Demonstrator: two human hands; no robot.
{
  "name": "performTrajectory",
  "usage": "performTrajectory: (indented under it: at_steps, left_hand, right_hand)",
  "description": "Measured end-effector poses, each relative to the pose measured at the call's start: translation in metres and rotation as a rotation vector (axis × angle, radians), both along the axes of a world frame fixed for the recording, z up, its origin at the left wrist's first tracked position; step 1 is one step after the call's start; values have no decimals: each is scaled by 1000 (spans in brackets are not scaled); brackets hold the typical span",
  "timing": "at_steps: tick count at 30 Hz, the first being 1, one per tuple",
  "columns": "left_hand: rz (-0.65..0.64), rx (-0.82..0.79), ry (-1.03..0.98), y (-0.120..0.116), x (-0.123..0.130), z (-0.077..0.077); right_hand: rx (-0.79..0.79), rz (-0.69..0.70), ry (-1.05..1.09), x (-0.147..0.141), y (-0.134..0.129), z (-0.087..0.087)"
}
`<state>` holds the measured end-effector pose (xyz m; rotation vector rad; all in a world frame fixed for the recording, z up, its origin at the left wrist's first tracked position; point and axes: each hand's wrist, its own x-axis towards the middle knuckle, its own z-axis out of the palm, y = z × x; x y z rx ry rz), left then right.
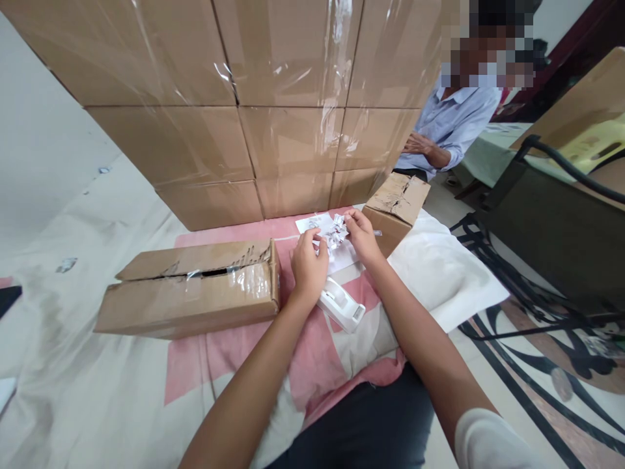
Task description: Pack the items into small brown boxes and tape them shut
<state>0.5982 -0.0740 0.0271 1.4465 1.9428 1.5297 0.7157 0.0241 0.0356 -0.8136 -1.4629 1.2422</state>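
My right hand (362, 236) pinches at the edge of a cluster of small crumpled white-and-silver pieces (336, 232); their kind is too small to tell. On the other side of the cluster, my left hand (310, 266) has its fingers curled together, and whatever they hold is hidden. Beneath the pieces lies a white sheet of paper (344, 262), on a pink and cream cloth (312, 352). A white tape dispenser (342, 305) rests on the cloth just below my left hand, close to my wrist.
Stacked, tape-wrapped cardboard boxes (293, 137) rise directly behind my hands. One long taped carton (195, 293) lies at left, a smaller carton (393, 208) at right. Beyond it sits another person (459, 117). A dark folding chair (551, 228) stands at far right.
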Motion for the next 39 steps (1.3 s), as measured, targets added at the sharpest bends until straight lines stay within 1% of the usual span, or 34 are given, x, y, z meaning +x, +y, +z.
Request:
performTrajectory:
  at_steps: [6, 12, 18, 23, 27, 34, 39]
  left_hand:
    - [40, 2, 28, 0, 0, 0]
    - [77, 57, 105, -4, 1, 6]
    - [108, 17, 193, -4, 1, 3]
    - [107, 22, 196, -3, 0, -1]
    - [95, 18, 171, -3, 0, -1]
    - [85, 25, 155, -2, 0, -2]
    - [60, 70, 134, -3, 0, -1]
  right_hand:
    - [-31, 0, 16, -2, -2, 0]
    - [-90, 56, 19, -4, -5, 2]
    - [-111, 79, 54, -3, -5, 2]
    - [-122, 81, 82, -4, -5, 1]
    - [-137, 80, 82, -4, -5, 1]
    - [-162, 113, 159, -4, -5, 1]
    - [-177, 119, 173, -4, -8, 5]
